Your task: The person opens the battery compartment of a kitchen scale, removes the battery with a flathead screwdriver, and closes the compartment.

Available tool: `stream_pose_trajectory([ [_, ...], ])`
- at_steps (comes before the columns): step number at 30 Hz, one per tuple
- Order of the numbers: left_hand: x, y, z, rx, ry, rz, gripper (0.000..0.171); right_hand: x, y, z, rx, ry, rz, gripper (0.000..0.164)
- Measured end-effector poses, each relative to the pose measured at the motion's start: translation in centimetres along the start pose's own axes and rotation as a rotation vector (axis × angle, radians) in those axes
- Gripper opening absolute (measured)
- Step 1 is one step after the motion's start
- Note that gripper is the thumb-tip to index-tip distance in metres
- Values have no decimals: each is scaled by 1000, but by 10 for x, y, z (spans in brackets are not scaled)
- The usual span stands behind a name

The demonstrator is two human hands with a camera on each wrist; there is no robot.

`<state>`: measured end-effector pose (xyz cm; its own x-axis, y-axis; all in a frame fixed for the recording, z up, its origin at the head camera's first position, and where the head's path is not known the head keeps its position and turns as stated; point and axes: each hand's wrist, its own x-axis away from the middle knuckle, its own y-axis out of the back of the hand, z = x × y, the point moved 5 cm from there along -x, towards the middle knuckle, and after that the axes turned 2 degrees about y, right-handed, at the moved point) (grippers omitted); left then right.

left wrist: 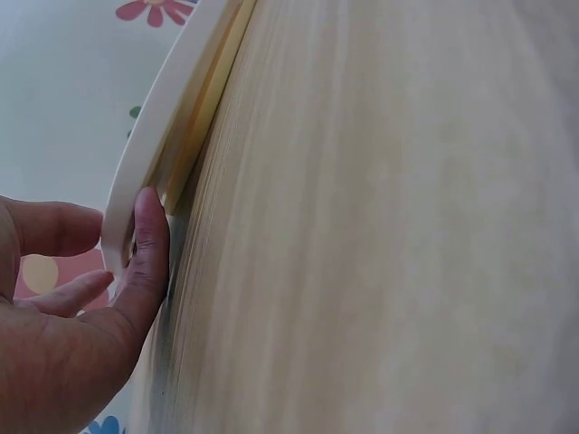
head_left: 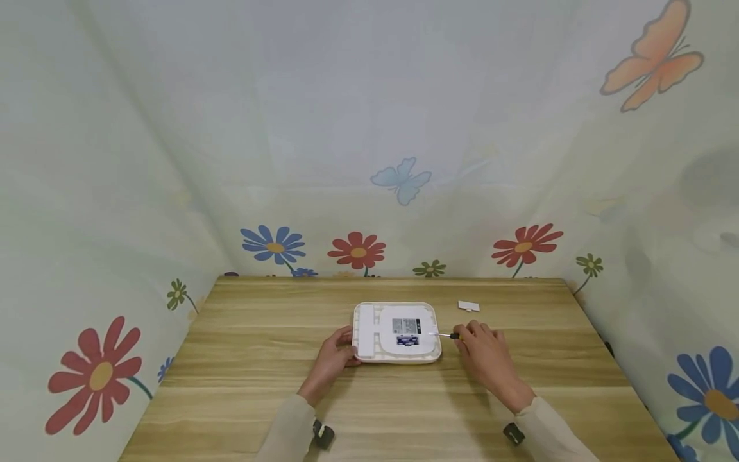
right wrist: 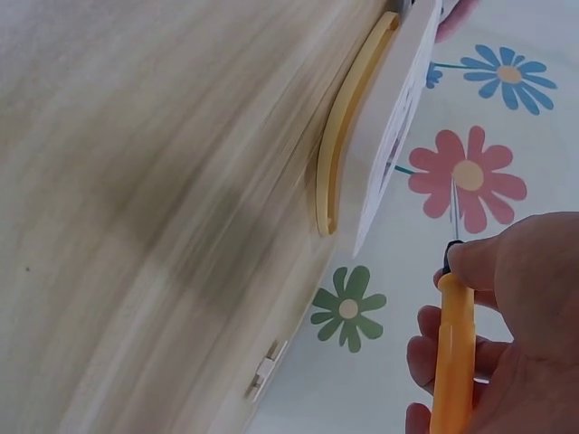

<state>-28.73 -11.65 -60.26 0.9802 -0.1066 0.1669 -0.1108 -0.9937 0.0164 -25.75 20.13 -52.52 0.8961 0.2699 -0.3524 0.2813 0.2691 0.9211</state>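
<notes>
A white rounded-square device (head_left: 367,330) lies with its labelled underside up on the wooden table. Blue batteries (head_left: 407,341) show in its uncovered compartment, below a grey and black label (head_left: 406,326). My left hand (head_left: 333,353) grips the device's left edge, and the left wrist view shows the thumb (left wrist: 152,249) against one side of the rim. In my right hand (head_left: 487,356) is a screwdriver with an orange handle (right wrist: 455,353). Its thin metal shaft (head_left: 443,335) points left, over the right part of the device; whether the tip touches is too small to tell.
A small white cover (head_left: 469,306) lies on the table (head_left: 277,314), behind my right hand. Beneath the device a yellow curved part (right wrist: 348,117) shows at table height. A flower-printed curtain (head_left: 312,212) surrounds the table's back and sides.
</notes>
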Motion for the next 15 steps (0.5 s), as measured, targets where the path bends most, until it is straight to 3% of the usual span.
stream_pose_trajectory([
  [15,-2,-3,0,-6,24,-15,62,-15,3,10,62,65,34,13],
])
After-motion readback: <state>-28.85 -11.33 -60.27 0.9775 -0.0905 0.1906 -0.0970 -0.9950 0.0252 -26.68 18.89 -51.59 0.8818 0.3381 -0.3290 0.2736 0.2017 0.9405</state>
